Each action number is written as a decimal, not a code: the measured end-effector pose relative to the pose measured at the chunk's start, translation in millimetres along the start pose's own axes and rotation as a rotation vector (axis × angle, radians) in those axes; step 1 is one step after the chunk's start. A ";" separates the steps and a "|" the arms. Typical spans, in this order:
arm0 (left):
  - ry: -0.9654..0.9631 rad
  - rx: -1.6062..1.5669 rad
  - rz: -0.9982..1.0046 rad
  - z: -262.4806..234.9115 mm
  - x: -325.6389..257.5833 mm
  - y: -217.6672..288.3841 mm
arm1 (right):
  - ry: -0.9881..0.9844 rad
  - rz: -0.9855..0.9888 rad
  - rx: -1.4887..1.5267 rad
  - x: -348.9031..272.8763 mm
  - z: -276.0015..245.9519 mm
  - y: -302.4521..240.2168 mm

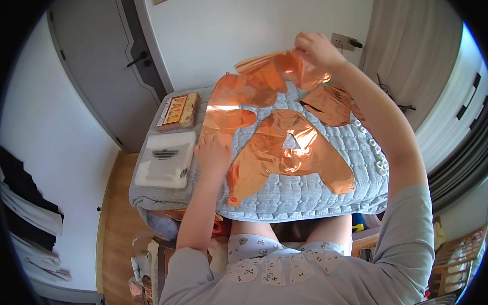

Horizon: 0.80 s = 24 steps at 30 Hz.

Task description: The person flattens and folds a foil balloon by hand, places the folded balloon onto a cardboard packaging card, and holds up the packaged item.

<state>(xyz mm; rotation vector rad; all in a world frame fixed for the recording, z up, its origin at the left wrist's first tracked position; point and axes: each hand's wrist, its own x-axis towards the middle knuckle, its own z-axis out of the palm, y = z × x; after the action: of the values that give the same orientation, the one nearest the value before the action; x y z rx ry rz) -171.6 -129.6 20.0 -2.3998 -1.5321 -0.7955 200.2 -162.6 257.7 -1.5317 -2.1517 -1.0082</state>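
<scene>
Over the quilt-covered bench [315,204], our right grip [321,50] is clamped on the far end of a copper foil piece [257,92]; our left grip [214,152] touches its near end (whether those fingers pinch it, we cannot tell). A two-legged foil shape [278,132] lies flat beside it, nearer us.

The foil shape [247,90] is orange, thin and very shiny, limp and full of little folds. Its near part runs along toward the left edge of the quilted table [299,199], with a round-ended arm sticking out to the right. Its far part is up — bent and crinkly — by the table's far edge.
</scene>
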 end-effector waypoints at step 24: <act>-0.493 -0.223 0.058 88.4 126.0 -31.2 | -0.111 0.380 0.646 -114.0 -188.0 -104.4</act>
<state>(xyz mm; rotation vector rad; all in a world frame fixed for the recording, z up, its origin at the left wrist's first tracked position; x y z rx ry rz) -128.6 21.0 8.4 -2.9549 -1.5882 -0.3932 121.2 -391.4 282.2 -1.5786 -1.8717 -0.0838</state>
